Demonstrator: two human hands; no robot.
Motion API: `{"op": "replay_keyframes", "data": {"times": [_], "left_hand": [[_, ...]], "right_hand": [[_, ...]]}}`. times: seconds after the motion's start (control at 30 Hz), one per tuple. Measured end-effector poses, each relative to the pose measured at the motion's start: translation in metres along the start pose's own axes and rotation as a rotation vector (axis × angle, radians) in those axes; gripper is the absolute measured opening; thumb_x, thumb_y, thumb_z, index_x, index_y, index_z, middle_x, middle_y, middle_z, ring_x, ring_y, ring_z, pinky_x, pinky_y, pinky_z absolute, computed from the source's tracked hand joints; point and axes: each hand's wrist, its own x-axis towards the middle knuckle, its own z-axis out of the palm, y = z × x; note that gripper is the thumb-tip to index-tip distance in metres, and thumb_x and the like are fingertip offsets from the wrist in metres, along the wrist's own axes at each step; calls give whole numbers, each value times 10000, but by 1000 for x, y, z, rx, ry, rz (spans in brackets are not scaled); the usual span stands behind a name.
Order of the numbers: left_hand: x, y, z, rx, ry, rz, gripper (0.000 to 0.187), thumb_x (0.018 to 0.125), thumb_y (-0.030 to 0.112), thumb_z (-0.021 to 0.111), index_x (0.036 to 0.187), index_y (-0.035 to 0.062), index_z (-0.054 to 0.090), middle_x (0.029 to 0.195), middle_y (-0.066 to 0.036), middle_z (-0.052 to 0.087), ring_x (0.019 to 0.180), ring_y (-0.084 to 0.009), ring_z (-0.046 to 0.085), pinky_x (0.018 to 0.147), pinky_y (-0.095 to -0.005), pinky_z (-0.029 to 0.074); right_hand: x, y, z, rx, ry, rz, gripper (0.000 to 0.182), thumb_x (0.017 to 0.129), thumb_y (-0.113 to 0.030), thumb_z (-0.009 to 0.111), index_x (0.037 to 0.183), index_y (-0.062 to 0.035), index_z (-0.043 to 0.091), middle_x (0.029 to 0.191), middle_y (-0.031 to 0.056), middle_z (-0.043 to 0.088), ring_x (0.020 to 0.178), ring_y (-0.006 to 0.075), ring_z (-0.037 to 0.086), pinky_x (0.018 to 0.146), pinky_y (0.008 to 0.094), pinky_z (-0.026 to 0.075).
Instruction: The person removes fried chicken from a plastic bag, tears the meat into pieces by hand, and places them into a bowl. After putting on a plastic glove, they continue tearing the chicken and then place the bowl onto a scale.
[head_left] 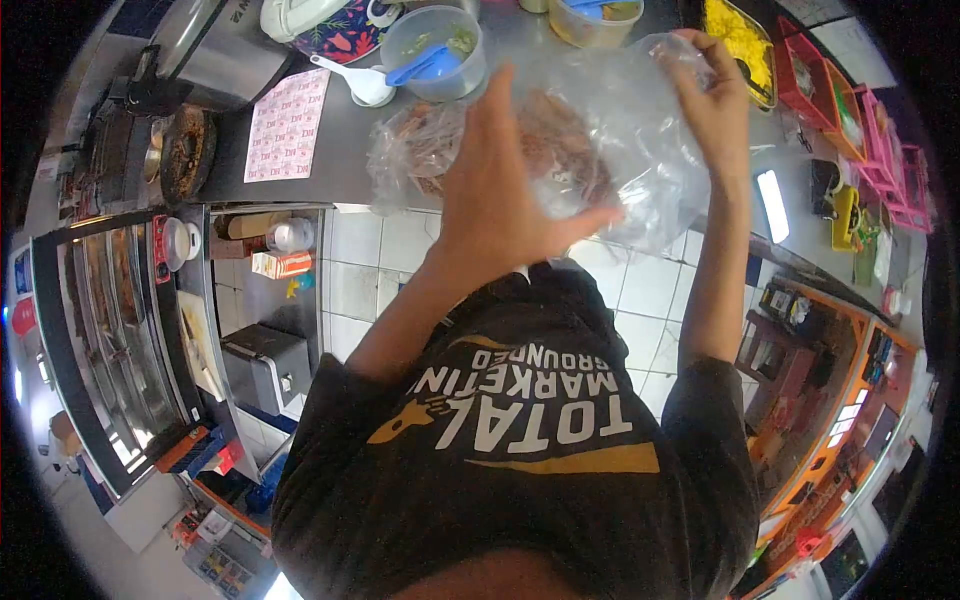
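Observation:
A clear plastic bag (640, 140) lies on the steel counter, with reddish-brown food (560, 140) inside it. My right hand (715, 90) pinches the bag's upper edge at its far right end, fingers bent over the film. Over the left part of the bag, my left hand (500, 195) is raised with thumb and fingers spread wide, gripping nothing. It hides some of the food behind it. Just beyond the bag stands a clear plastic tub (455, 45) with a blue spoon (418, 66) in it. A white spoon (345, 75) rests beside the tub.
A pink-and-white printed paper sheet (286, 125) lies on the counter to the left, near a round pan (187, 150). At the back right are a tray of yellow food (738, 50) and another tub (597, 28). A lit phone-like screen (772, 205) lies at right.

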Motion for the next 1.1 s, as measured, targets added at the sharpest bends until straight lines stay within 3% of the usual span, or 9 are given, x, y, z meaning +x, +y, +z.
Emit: {"op": "replay_keyframes", "data": {"times": [0.2,0.37,0.53,0.63,0.77,0.83,0.93,1.03,1.1], "left_hand": [[35,-87,72,98,-233,-209,545,859,234,666,1329,2,515,1252,-295,572,1107,-433,599,962,-502,477],[0,-132,78,-1434,-101,-952,331,882,108,595,1183,-29,574,1119,-173,660,1004,-284,667,879,-423,552],[-1,-186,101,-1761,-449,-794,276,930,121,560,1189,28,561,1157,-145,635,994,-254,665,877,-399,568],[13,-194,93,-1231,-204,-1066,287,907,166,620,1164,41,590,1119,-122,636,999,-241,650,859,-364,551],[15,-146,66,-173,-134,-415,302,877,165,657,1145,39,601,1031,-134,659,1013,-258,648,862,-372,537],[15,-116,70,38,104,53,348,888,147,638,1206,24,572,1028,-156,664,1041,-273,644,901,-394,537],[21,-70,84,-65,-364,393,349,859,127,666,1184,34,577,1054,-196,631,1021,-346,640,897,-416,532],[29,-103,135,529,-849,176,315,828,138,684,1122,47,615,1130,-204,593,958,-381,632,828,-429,538],[36,-126,139,601,-665,65,385,836,146,670,1200,69,572,1209,-223,559,1060,-400,603,873,-462,520]], "right_hand": [[-138,24,-19,-751,-338,219,607,787,-192,762,1306,-4,509,1145,204,607,1004,293,613,866,397,509],[-183,105,-23,918,-121,1319,250,959,-146,545,1149,11,588,1083,50,641,873,198,603,767,328,523],[-160,192,-49,762,116,1127,480,889,-324,596,1204,35,555,1083,132,627,913,199,601,725,267,502],[-134,197,-83,359,-101,982,522,848,-339,669,1186,40,548,1063,168,619,965,256,605,777,320,510],[-140,140,-75,-751,-65,304,555,765,-239,790,1178,41,547,1079,225,605,1013,327,603,877,412,479],[-125,81,-55,-616,-22,67,521,766,-235,781,1161,22,558,1032,206,628,971,328,621,889,414,483],[-127,76,-30,-482,-342,-122,468,768,-234,765,1142,-18,583,959,170,666,895,324,648,895,418,488],[-134,122,-9,-772,-707,48,539,776,-264,764,1217,-34,557,930,153,690,884,336,667,898,424,499],[-122,137,-2,-931,-821,209,668,762,-298,777,1310,-42,494,968,163,692,919,347,669,905,426,504]]}}
